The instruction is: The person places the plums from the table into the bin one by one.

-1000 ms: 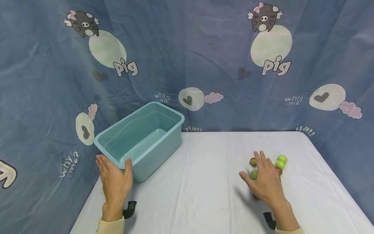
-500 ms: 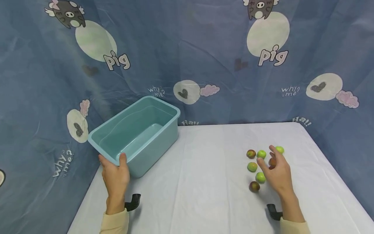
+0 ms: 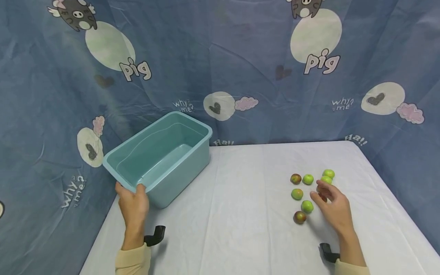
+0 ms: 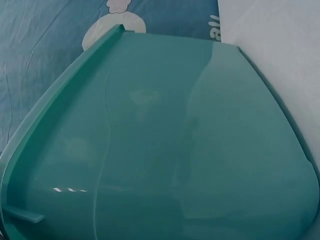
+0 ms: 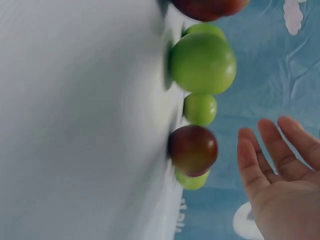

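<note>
The left hand (image 3: pixel 133 208) holds the near end of the box (image 3: pixel 182 181). The right hand (image 3: pixel 334 210), half-curled, holds nothing near a red fruit (image 5: pixel 193 150) on the table (image 3: pixel 240 214); a sideways push may roll it away.

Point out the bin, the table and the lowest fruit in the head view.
Bin (image 3: pixel 182 173): head view, outer face of its right long wall.
Table (image 3: pixel 240 198): head view, bare surface right of the bin.
Lowest fruit (image 3: pixel 300 217): head view, middle of its skin.

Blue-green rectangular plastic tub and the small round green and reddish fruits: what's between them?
Just bare white fabric tablecloth lies between the blue-green rectangular plastic tub and the small round green and reddish fruits. The head view shows it.
</note>
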`<state>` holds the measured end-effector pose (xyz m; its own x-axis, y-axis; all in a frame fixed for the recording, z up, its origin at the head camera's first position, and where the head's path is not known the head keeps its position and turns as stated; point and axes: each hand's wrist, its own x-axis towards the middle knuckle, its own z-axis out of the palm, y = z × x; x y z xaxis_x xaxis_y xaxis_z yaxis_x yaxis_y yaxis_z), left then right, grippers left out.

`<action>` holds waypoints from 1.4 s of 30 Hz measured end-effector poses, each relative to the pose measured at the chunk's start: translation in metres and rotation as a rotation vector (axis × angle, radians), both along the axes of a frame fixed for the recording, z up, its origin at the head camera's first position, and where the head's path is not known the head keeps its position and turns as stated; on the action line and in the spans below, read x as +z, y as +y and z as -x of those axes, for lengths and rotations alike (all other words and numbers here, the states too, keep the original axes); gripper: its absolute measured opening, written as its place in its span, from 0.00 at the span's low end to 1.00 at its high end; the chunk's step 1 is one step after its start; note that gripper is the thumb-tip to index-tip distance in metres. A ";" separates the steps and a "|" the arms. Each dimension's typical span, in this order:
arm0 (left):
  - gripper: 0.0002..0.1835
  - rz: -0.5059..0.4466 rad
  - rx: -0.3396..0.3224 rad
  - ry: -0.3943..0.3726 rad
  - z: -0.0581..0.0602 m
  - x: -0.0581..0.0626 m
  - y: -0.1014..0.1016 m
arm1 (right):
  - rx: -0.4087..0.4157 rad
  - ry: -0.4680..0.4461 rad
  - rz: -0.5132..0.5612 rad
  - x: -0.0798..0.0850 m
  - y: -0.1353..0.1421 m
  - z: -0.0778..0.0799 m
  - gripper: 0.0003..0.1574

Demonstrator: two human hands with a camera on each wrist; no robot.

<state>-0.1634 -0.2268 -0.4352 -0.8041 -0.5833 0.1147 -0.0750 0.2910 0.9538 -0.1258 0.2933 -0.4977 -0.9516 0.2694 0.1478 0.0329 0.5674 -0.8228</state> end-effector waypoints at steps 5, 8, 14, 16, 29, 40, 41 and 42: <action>0.40 -0.037 -0.001 -0.025 -0.003 0.003 -0.003 | 0.035 0.041 0.025 -0.011 0.007 -0.003 0.27; 0.40 -0.070 -0.015 -0.035 -0.006 0.004 -0.008 | 0.085 0.080 0.075 -0.017 0.012 -0.005 0.25; 0.41 -0.096 -0.059 -0.060 -0.010 0.005 -0.019 | 0.174 0.055 0.149 -0.024 0.019 -0.004 0.27; 0.41 -0.087 -0.071 -0.062 -0.011 0.006 -0.021 | 0.178 0.028 0.141 -0.024 0.019 -0.004 0.28; 0.44 -0.109 -0.196 -0.047 -0.017 0.007 -0.021 | 0.110 -0.092 -0.202 -0.018 0.006 -0.003 0.32; 0.46 -0.126 -0.307 -0.065 -0.021 0.007 -0.021 | 0.145 -0.115 -0.278 -0.024 0.005 -0.002 0.32; 0.47 -0.136 -0.327 -0.060 -0.022 0.006 -0.022 | 0.145 -0.126 -0.282 -0.025 0.005 -0.001 0.32; 0.47 -0.146 -0.348 -0.056 -0.022 0.006 -0.022 | 0.146 -0.137 -0.285 -0.026 0.005 -0.001 0.32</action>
<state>-0.1411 -0.2484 -0.4290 -0.9597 -0.2809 0.0011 -0.0484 0.1695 0.9843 -0.1247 0.2987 -0.5238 -0.9933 0.0952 0.0656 0.0337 0.7807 -0.6240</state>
